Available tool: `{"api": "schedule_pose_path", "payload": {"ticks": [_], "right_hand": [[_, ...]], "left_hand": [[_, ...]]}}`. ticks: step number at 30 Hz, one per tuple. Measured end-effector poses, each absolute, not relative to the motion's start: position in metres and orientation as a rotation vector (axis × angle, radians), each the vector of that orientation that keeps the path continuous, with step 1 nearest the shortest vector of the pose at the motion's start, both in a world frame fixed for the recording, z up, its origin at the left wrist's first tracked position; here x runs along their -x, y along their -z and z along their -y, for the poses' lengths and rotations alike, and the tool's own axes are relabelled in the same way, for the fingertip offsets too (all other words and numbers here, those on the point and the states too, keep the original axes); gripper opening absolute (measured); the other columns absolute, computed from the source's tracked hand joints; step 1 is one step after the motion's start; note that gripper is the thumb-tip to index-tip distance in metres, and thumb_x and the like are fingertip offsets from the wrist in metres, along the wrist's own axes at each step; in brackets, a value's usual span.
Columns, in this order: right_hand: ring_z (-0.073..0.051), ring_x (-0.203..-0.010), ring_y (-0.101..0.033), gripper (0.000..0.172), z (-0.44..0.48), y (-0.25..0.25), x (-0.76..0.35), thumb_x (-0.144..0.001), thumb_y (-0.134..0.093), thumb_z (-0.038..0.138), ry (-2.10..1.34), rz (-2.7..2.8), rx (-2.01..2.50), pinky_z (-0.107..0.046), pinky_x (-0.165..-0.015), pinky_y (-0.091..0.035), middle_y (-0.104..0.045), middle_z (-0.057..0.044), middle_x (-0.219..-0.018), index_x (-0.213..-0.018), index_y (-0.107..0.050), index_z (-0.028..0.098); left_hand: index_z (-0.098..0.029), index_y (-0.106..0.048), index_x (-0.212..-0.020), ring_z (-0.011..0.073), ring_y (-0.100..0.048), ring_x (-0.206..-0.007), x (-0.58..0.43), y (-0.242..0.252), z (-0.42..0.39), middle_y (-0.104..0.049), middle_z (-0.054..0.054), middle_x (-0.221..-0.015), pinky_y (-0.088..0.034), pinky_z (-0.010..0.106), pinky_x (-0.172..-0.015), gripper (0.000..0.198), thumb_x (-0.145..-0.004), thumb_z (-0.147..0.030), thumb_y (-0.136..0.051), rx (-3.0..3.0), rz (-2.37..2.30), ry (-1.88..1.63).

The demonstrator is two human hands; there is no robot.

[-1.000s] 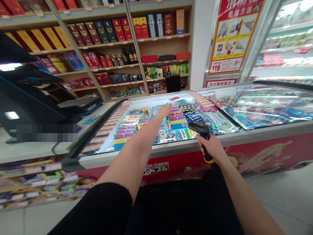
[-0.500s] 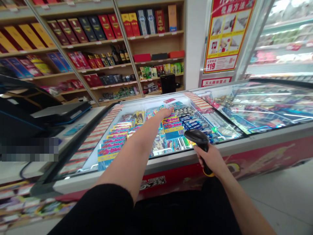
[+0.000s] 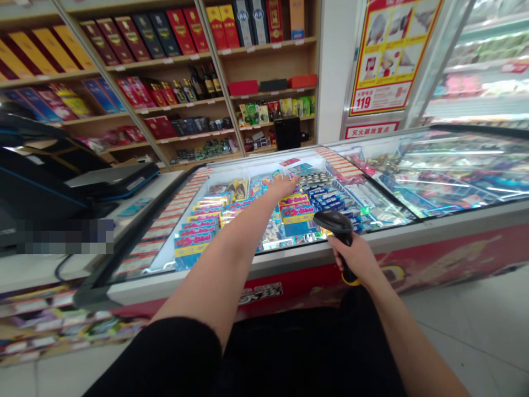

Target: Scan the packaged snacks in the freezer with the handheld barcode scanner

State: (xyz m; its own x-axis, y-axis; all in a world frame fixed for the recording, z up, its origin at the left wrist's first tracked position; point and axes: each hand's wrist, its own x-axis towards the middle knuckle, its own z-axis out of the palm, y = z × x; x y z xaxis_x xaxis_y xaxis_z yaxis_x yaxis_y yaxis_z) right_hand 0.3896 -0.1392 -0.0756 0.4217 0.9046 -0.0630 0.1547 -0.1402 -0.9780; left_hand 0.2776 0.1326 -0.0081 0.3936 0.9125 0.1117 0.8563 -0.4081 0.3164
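Nearest me, the right hand (image 3: pixel 356 258) is wrapped round the grip of a scanner (image 3: pixel 334 221), held over the front edge of the freezer (image 3: pixel 297 260). Its head looks like the heavy end, so a slack grip could let it tip and knock that edge or the goods behind it. A box (image 3: pixel 296 214) stands a little behind the front edge, near the middle; with the scanner dipped, the two could bump. Blue packs (image 3: pixel 328 198) lie just to its right, loose-looking and easily jumbled. Deeper in, the left hand (image 3: pixel 283 188) is stretched past the middle toward the back edge, fingers spread, gripping nothing I can see. I can't tell whether it rests on glass or goods: on glass, too much weight might make it slide; on goods, a sideways sweep might push the rows out of line.
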Motion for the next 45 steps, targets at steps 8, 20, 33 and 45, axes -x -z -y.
{"api": "schedule_pose_path", "payload": {"ticks": [8, 20, 33, 45], "right_hand": [[-0.012, -0.033, -0.049, 0.031, 0.144, 0.073, -0.386, -0.077, -0.07, 0.043, -0.857, 0.904, 1.52, -0.023, -0.035, -0.042, -0.054, 0.004, -0.045, -0.071, -0.05, 0.021], [-0.011, -0.033, -0.049, 0.031, 0.158, 0.058, -0.38, -0.077, -0.074, 0.04, -0.81, 0.919, 1.516, -0.021, -0.033, -0.041, -0.054, 0.004, -0.046, -0.071, -0.051, 0.021], [-0.011, -0.031, -0.048, 0.03, 0.159, 0.053, -0.377, -0.08, -0.073, 0.033, -0.809, 0.941, 1.519, -0.022, -0.031, -0.042, -0.053, 0.003, -0.044, -0.068, -0.049, 0.02], [-0.012, -0.031, -0.049, 0.02, 0.154, 0.045, -0.376, -0.082, -0.069, 0.026, -0.801, 0.988, 1.58, -0.022, -0.03, -0.042, -0.055, 0.002, -0.046, -0.073, -0.053, 0.019]], "left_hand": [[-0.024, -0.034, -0.154, 0.0421, -0.022, -0.15, -0.268, -0.01, -0.081, -0.025, 0.017, -0.164, -0.02, 0.06, -0.118, 0.094, -0.078, -0.077, -0.055, -2.482, -1.586, -0.253], [-0.027, -0.041, -0.147, 0.0405, -0.027, -0.148, -0.229, 0.008, 0.008, -0.031, 0.017, -0.16, -0.035, 0.049, -0.114, 0.1, -0.063, -0.057, -0.084, -2.657, -1.445, 0.004], [-0.025, -0.042, -0.14, 0.0317, -0.057, -0.125, -0.219, 0.014, 0.014, -0.041, 0.016, -0.148, -0.047, 0.039, -0.102, 0.076, -0.075, -0.027, -0.081, -2.514, -1.643, -0.476], [-0.017, -0.071, -0.123, 0.0259, -0.065, -0.11, -0.206, 0.002, -0.015, -0.073, 0.008, -0.114, -0.049, 0.032, -0.098, 0.037, -0.088, -0.025, -0.059, -2.424, -1.51, -0.613]]}}
